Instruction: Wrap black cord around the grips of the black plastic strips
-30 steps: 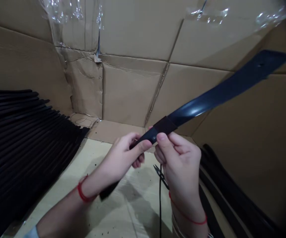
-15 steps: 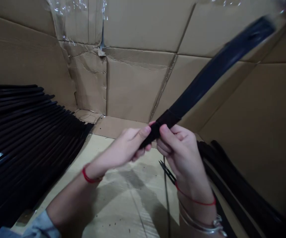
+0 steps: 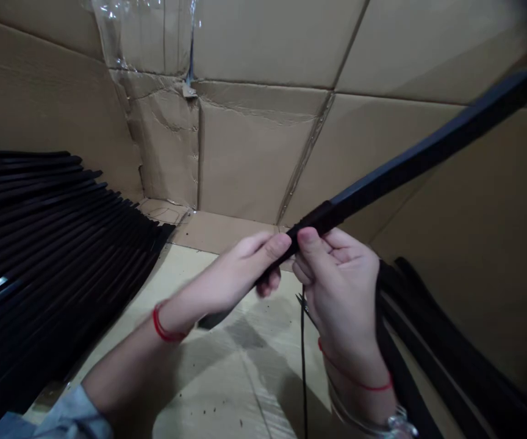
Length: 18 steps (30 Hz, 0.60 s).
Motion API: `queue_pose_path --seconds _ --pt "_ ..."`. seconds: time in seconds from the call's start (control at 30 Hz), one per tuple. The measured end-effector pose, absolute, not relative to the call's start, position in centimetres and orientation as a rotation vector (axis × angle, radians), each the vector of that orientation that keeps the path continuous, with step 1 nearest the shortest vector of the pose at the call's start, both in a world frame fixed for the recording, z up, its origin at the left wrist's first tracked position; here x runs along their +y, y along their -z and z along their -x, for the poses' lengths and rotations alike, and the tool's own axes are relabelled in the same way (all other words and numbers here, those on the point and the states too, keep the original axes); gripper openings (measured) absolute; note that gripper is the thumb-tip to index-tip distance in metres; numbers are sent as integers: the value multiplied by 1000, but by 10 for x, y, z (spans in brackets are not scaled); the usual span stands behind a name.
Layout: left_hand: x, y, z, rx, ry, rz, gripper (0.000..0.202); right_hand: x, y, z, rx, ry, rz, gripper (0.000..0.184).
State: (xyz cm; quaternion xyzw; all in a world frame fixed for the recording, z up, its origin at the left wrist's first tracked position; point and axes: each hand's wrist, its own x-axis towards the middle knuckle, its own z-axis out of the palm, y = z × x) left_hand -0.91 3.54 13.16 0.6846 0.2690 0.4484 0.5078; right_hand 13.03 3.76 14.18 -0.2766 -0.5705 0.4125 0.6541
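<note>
Over the pale table [image 3: 218,393], the left hand [image 3: 240,268] and right hand [image 3: 343,286] pinch the black strip [image 3: 419,155] near its band [image 3: 325,214]; it seems light, flexible, best held there.

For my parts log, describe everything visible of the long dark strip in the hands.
The long strip looks black to bluish, smooth, perhaps plastic or leather, with a darker band across it. It slants up toward the picture's right, far end blurred. The left hand and right hand grip it near the band; what seems its lower end shows below the left hand.
</note>
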Motion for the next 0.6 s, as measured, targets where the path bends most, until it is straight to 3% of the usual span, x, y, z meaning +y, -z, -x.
queue_pose_path --seconds 0.07,0.1,0.23,0.33,0.4,0.53,0.6 --pt "38 -130 8 854 -1353 -1637 46 38 -140 -128 -1259 -881 629 24" --pt "38 -129 7 858 -1310 -1609 48 37 -141 -129 -1287 -932 626 25" --pt "36 -128 4 494 -684 -1460 58 31 -144 -133 -1424 -1117 653 33" --pt "29 -124 -4 888 -1258 -1643 46 31 -144 -133 -1282 -926 700 28" --pt "27 -123 -7 1033 -1378 -1722 43 33 -144 -134 -1232 -891 723 26" --pt "34 -123 -1 465 -717 -1650 55 36 -145 -139 -1352 -1032 731 23" --pt "40 -123 1 489 -750 -1670 50 37 -144 -138 -1311 -896 745 21"
